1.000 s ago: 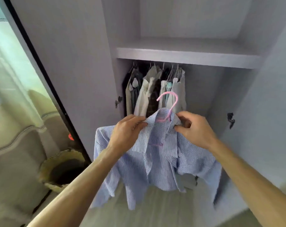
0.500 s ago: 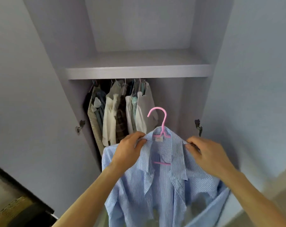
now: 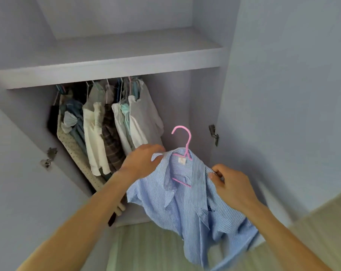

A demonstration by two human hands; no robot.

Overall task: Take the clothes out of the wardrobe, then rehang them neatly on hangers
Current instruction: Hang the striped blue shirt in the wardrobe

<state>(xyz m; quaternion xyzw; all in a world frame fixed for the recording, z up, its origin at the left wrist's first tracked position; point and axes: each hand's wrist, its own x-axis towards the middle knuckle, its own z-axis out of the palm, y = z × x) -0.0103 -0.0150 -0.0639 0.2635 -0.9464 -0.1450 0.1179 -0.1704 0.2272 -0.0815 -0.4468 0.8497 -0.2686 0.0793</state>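
Head cam is looking down into the open wardrobe, and both hands are out in front of it with the blue striped shirt between them. The shirt sits on a pink hanger: the hook pokes up out of the collar and a bit of the lower bar shows through the open neck. The left hand has its fingers curled over the shirt's shoulder on that side, right by the collar, gripping the cloth. The right hand pinches the other shoulder between thumb and fingers, a little lower, so the whole thing tilts down to the right. The rest of the shirt hangs loose and kinda crumpled below the hands, over the greenish floor. So the shirt is outside the wardrobe, held up in the air in front of the opening, not on the rail. Behind the left hand, a bunch of other clothes hang packed together on the left under the shelf, whites, a plaid one, some blue-grey stuff. A metal hinge shows on the right side of the frame and another hinge on the left.
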